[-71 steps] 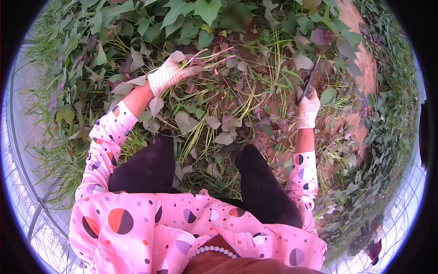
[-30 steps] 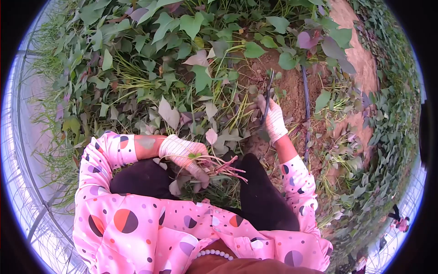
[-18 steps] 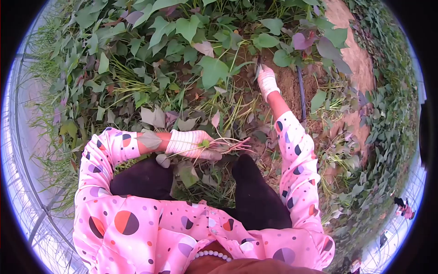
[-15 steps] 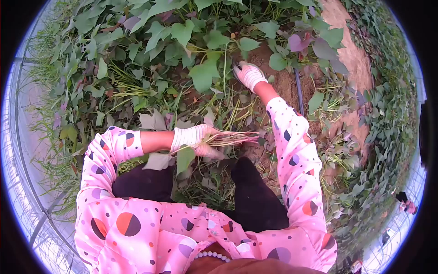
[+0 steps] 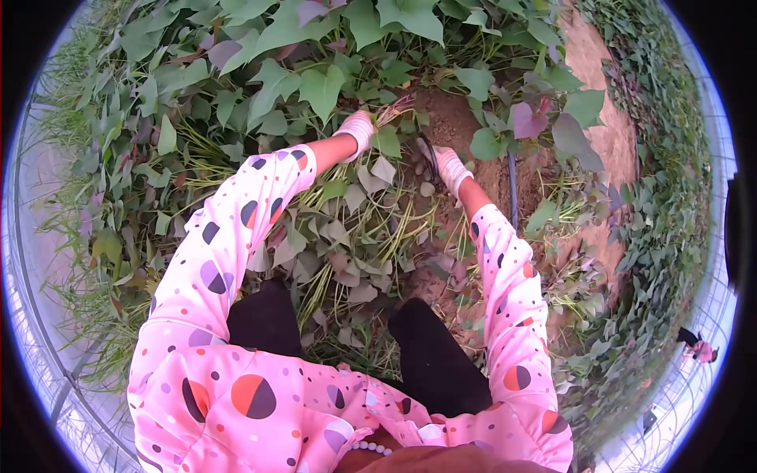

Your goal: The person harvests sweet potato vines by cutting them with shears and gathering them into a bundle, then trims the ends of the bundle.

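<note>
My left hand (image 5: 356, 131), in a pale striped glove, is closed around a bundle of leafy vine stems (image 5: 392, 113). Their reddish ends point up and right, while leaves hang below the fist. To its right, my right hand (image 5: 449, 168) wears a similar glove and is low over the soil. It grips a dark, curved tool (image 5: 428, 155), whose exact kind I cannot make out; the fingers are partly hidden. Under both hands lies a heap of loose vines (image 5: 339, 236) with wilting leaves and pale stems.
Dense standing vines (image 5: 315, 87) with green and purplish leaves grow ahead and left. Beside my right forearm a dark hose (image 5: 513, 189) runs along the soil. A bare dirt path (image 5: 607, 102) lies right, with another planted row beyond. A distant person (image 5: 699, 347) is at far right.
My left hand has moved from near my knees up and forward with vine stems, now close to the right hand. My right hand has shifted slightly back and right.
</note>
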{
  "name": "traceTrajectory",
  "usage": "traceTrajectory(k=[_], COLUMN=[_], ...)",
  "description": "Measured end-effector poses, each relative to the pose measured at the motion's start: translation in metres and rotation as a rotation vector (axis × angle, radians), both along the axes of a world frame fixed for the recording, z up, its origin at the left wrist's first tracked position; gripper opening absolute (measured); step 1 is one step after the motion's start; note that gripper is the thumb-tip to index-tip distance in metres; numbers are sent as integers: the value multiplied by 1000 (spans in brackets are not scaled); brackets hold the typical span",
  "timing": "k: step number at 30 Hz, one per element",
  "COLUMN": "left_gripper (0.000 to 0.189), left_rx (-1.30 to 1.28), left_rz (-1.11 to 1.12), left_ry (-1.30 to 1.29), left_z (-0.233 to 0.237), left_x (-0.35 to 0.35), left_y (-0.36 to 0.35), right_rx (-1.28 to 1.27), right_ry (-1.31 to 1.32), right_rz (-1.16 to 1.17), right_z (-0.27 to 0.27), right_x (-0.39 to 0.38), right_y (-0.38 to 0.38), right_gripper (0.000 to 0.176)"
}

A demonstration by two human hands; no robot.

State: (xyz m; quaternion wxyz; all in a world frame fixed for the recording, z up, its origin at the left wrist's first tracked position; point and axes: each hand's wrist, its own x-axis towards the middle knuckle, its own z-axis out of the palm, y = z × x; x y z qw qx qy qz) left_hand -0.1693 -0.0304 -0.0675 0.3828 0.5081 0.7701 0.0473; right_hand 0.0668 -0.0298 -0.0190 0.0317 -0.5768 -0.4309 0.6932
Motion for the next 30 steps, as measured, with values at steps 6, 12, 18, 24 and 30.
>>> traceTrajectory(k=[6, 12, 18, 24, 30], left_gripper=[27, 35, 32, 40, 23], left_rx=[-67, -171, -98, 14, -117], left_rz=[-128, -133, -345, -574, -211], left_ry=[-82, -126, 40, 283, -15], left_z=[-16, -46, -51, -79, -110], left_x=[9, 1, -7, -17, -48], left_y=[6, 12, 8, 10, -5], right_rx=[-91, -156, -195, -144, -85], right_ry=[-157, -227, -198, -165, -77], right_rz=[84, 99, 196, 221, 403], right_z=[-13, 3, -9, 5, 17], right_x=[-27, -41, -20, -29, -9], right_y=[65, 75, 74, 68, 72], right_gripper=[57, 59, 64, 66, 59])
